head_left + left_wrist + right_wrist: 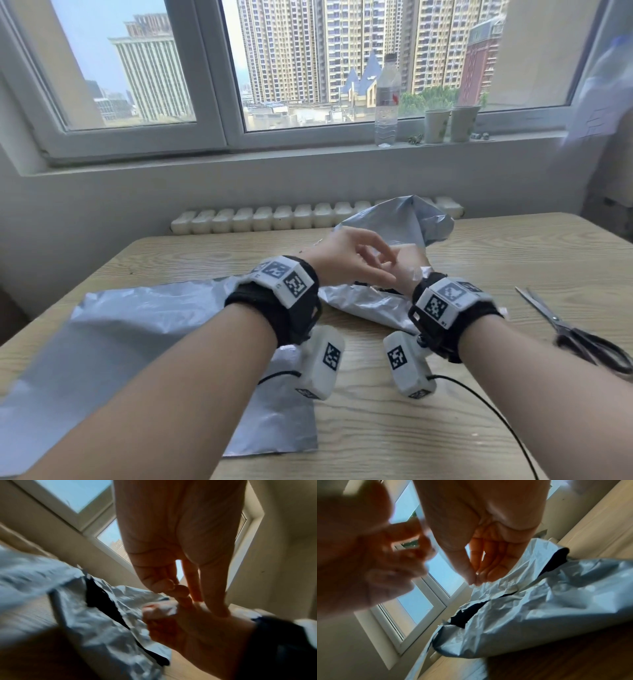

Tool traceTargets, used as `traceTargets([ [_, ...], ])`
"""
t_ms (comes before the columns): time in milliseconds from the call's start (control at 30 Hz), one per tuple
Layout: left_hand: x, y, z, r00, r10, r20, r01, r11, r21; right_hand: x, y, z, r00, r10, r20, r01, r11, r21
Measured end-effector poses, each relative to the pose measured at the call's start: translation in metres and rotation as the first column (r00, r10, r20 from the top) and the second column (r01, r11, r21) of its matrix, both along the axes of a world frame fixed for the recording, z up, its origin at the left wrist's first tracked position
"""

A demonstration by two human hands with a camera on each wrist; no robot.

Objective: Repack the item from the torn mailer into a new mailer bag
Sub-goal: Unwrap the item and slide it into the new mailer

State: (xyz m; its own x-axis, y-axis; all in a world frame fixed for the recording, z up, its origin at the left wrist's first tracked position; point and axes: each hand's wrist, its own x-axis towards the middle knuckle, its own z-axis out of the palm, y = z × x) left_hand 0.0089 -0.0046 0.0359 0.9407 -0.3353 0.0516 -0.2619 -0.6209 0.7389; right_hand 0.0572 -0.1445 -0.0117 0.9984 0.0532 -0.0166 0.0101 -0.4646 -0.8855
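Observation:
The torn silver mailer [387,226] lies crumpled at the table's middle. A long rip [465,615] shows something dark inside; I cannot tell whether it is the item or the lining. My right hand [476,580] pinches a ragged edge of this mailer between thumb and fingertips; in the head view it [407,277] sits mostly behind the left hand. My left hand [373,263] hovers just above it with loosely curled fingers [164,585] that hold nothing I can see, its thumb against the right hand. The new flat silver mailer [137,329] lies to the left under my left forearm.
Black-handled scissors [582,335] lie on the wooden table [376,438] at the right, near my right forearm. A water bottle [387,99] and two paper cups [448,123] stand on the windowsill beyond the table. A white radiator [257,219] runs behind the table's far edge.

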Motion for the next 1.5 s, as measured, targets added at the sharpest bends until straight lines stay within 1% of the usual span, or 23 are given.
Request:
traceTargets([
  [33,0.001,-0.009,0.001,0.999,-0.014,0.028,0.015,1.000,-0.012,0.001,0.001,0.000,1.000,0.012,0.005,-0.012,1.000,0.020],
  [100,0.004,-0.016,0.002,0.998,-0.015,0.064,0.016,1.000,-0.015,0.000,0.001,0.000,0.999,0.027,0.027,-0.027,1.000,-0.003],
  [200,0.009,-0.011,-0.002,1.000,-0.004,0.026,0.003,0.999,0.039,-0.006,-0.003,0.000,1.000,0.028,-0.006,-0.028,0.998,0.053],
  [267,0.017,-0.004,-0.009,0.995,0.101,0.025,-0.102,0.993,0.060,-0.005,-0.008,-0.001,0.999,0.017,-0.033,-0.013,0.990,0.138],
  [367,0.033,0.007,-0.018,0.945,0.308,0.111,-0.319,0.942,0.102,-0.001,-0.015,-0.001,0.999,0.015,-0.043,-0.004,0.970,0.241],
  [400,0.037,0.008,-0.020,0.932,0.343,0.112,-0.355,0.929,0.105,-0.001,-0.017,0.000,0.998,0.026,-0.055,-0.010,0.962,0.274],
  [467,0.042,0.003,-0.024,0.931,0.356,0.080,-0.364,0.923,0.121,0.003,-0.019,-0.001,0.995,0.045,-0.086,-0.015,0.947,0.322],
  [533,0.047,-0.005,-0.030,0.934,0.344,0.092,-0.356,0.915,0.191,0.009,-0.019,-0.006,0.995,0.032,-0.096,-0.005,0.965,0.263],
  [633,0.054,-0.013,-0.037,0.924,0.343,0.170,-0.379,0.881,0.284,0.018,-0.017,-0.018,0.997,-0.024,-0.068,0.026,0.999,0.027],
  [700,0.057,-0.014,-0.042,0.929,0.323,0.184,-0.367,0.870,0.329,0.018,-0.014,-0.023,0.999,-0.044,-0.025,0.039,0.984,-0.172],
  [733,0.058,-0.014,-0.045,0.931,0.315,0.183,-0.361,0.865,0.348,0.018,-0.012,-0.024,0.999,-0.049,-0.001,0.047,0.969,-0.242],
  [800,0.059,-0.014,-0.050,0.928,0.318,0.193,-0.369,0.847,0.382,0.016,-0.009,-0.024,0.999,-0.046,0.028,0.053,0.944,-0.326],
  [867,0.058,-0.014,-0.052,0.927,0.321,0.193,-0.374,0.823,0.429,0.015,-0.007,-0.023,0.999,-0.042,0.023,0.047,0.931,-0.361],
  [900,0.057,-0.014,-0.053,0.938,0.302,0.170,-0.347,0.816,0.463,0.014,-0.007,-0.023,1.000,-0.025,0.010,0.027,0.928,-0.372],
  [967,0.055,-0.015,-0.053,0.973,0.222,0.061,-0.219,0.813,0.539,0.014,-0.008,-0.023,0.998,0.039,-0.043,-0.052,0.918,-0.393],
  [1033,0.052,-0.015,-0.052,0.982,0.177,-0.062,-0.110,0.812,0.574,0.013,-0.010,-0.026,0.987,0.105,-0.119,-0.146,0.896,-0.420],
  [1133,0.049,-0.013,-0.044,0.966,0.207,-0.155,-0.077,0.802,0.593,0.013,-0.012,-0.029,0.969,0.148,-0.200,-0.223,0.874,-0.432],
  [1200,0.047,-0.010,-0.043,0.964,0.172,-0.205,-0.018,0.806,0.592,0.014,-0.012,-0.028,0.960,0.172,-0.222,-0.256,0.862,-0.437],
  [1267,0.045,-0.011,-0.047,0.974,0.154,-0.167,-0.020,0.792,0.610,0.013,-0.012,-0.026,0.946,0.215,-0.244,-0.307,0.834,-0.458],
  [1333,0.044,-0.014,-0.053,0.989,0.133,-0.058,-0.070,0.790,0.609,0.009,-0.011,-0.023,0.933,0.243,-0.267,-0.346,0.812,-0.470],
  [1400,0.047,-0.018,-0.060,0.992,0.124,0.008,-0.104,0.795,0.597,0.008,-0.015,-0.023,0.918,0.251,-0.307,-0.380,0.777,-0.502],
  [1467,0.050,-0.021,-0.065,0.992,0.122,0.027,-0.114,0.798,0.591,0.009,-0.021,-0.026,0.907,0.250,-0.340,-0.406,0.733,-0.545],
  [1500,0.050,-0.024,-0.066,0.993,0.113,0.024,-0.105,0.793,0.600,0.009,-0.023,-0.027,0.915,0.235,-0.329,-0.391,0.723,-0.570],
])
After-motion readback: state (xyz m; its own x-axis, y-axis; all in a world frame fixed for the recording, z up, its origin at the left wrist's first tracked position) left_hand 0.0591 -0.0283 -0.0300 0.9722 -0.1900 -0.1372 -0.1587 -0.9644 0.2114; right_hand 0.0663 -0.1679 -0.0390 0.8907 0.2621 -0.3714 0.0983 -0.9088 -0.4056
